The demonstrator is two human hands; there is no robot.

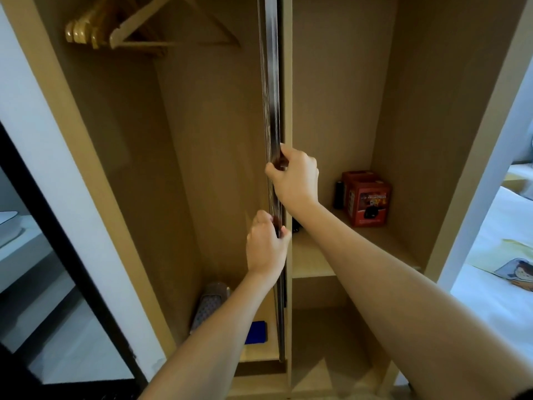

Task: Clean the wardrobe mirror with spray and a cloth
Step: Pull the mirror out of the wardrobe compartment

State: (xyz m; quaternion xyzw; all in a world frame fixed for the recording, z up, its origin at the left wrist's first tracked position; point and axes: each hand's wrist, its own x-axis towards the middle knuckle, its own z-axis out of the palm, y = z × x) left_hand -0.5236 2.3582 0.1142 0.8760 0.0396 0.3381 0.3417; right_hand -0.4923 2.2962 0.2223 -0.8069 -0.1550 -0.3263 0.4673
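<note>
Head view shows both hands on the mirror door (272,90), which stands edge-on between the wardrobe's two bays, probably so it can be swung or slid to bring its glass face round for cleaning. Right hand (294,177) has its fingers (284,161) curled round the edge, clamped on it; just below, left hand (266,245) pinches the same edge. No spray or cloth is in either hand. Wooden hangers (86,30) hang well above; a red box (367,202) sits on the shelf (314,255) right of the fingers.
</note>
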